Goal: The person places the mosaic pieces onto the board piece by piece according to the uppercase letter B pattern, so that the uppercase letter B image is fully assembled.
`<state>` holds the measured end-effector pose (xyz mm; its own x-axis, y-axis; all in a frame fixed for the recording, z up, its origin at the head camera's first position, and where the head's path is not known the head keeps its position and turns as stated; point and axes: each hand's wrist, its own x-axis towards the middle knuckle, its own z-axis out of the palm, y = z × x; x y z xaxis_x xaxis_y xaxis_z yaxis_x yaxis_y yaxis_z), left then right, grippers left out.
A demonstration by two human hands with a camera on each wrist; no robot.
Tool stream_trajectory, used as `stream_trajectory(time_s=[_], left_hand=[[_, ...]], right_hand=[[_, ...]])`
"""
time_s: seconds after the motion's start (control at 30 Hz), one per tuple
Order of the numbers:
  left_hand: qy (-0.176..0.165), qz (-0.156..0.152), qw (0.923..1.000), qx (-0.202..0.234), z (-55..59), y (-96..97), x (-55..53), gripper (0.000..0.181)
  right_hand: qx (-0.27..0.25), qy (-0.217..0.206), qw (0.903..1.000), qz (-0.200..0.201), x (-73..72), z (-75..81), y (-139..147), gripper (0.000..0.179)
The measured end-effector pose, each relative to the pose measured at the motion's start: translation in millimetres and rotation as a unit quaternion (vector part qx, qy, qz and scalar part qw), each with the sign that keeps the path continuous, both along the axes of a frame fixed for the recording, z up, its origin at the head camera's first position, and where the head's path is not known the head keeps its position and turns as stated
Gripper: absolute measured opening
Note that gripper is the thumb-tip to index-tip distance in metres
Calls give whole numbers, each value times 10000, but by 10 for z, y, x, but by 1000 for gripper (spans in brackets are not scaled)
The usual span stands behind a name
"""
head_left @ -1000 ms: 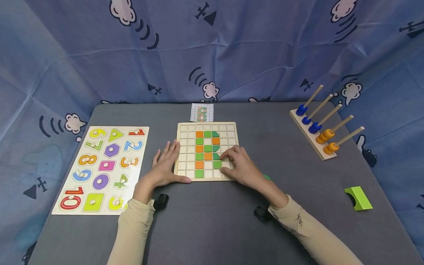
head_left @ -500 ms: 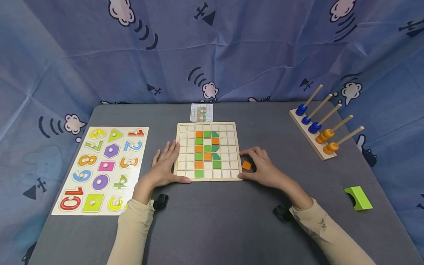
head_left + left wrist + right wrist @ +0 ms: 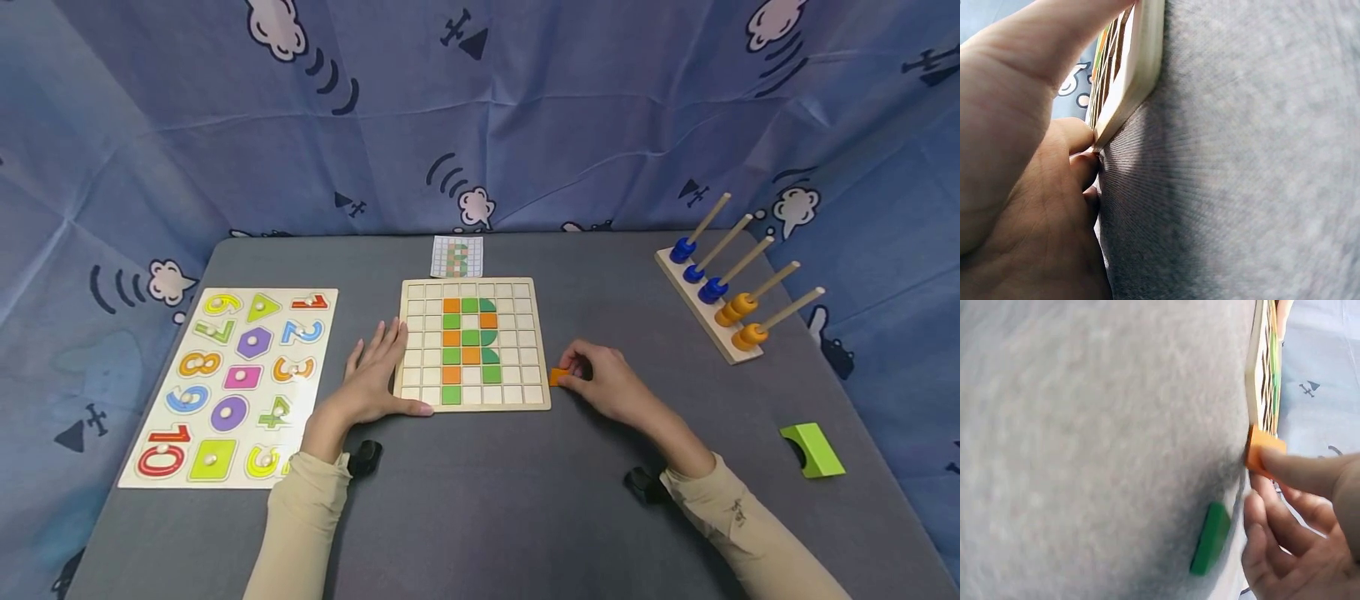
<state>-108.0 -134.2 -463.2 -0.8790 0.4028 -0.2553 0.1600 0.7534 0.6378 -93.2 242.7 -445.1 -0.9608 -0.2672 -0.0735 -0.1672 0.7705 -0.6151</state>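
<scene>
A wooden grid board (image 3: 522, 395) lies flat, with orange and green tiles set in some of its middle squares. My left hand (image 3: 367, 375) rests at the board's left side, fingers spread along the edge and thumb at its near-left corner. Just off the board's right edge, my right hand (image 3: 611, 383) pinches an orange square tile (image 3: 1262, 449) between thumb and fingers. A green tile with a curved side (image 3: 1211, 539) lies on the table below that hand in the right wrist view; in the head view the hand hides it.
Behind the board lies a small pattern card (image 3: 457, 256). A number and shape puzzle board (image 3: 168, 396) is at the left. On the right stand a peg counting rack (image 3: 693, 292) with beads and a lime-green arched block (image 3: 813, 450).
My right hand has moved right, off the board, and its fingers have closed on the orange tile beside it. The left hand has stayed at the board's edge.
</scene>
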Motion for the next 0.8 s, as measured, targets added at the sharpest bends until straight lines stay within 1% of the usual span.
stream_trajectory(time_s=[0.2, 0.27, 0.4, 0.53, 0.73, 0.8], left_hand=[[-8, 3, 10000, 1, -4, 0, 4, 137], [-9, 0, 10000, 10, -3, 0, 5, 137], [20, -1, 10000, -3, -7, -3, 7, 137], [48, -5, 10000, 12, -17, -6, 2, 137], [56, -3, 10000, 6, -25, 1, -1, 137], [62, -10, 10000, 14, -30, 3, -4, 137]], right_hand=[[-447, 418, 9972, -441, 49, -1, -140, 11], [-631, 470, 9958, -461, 76, -18, -208, 10], [-949, 262, 9946, -315, 124, -42, -347, 9], [-1082, 28, 9939, -202, 149, -39, -481, 8], [-1235, 53, 9920, -239, 135, 11, -633, 6], [-1305, 44, 9913, -194, 131, 16, -680, 5]])
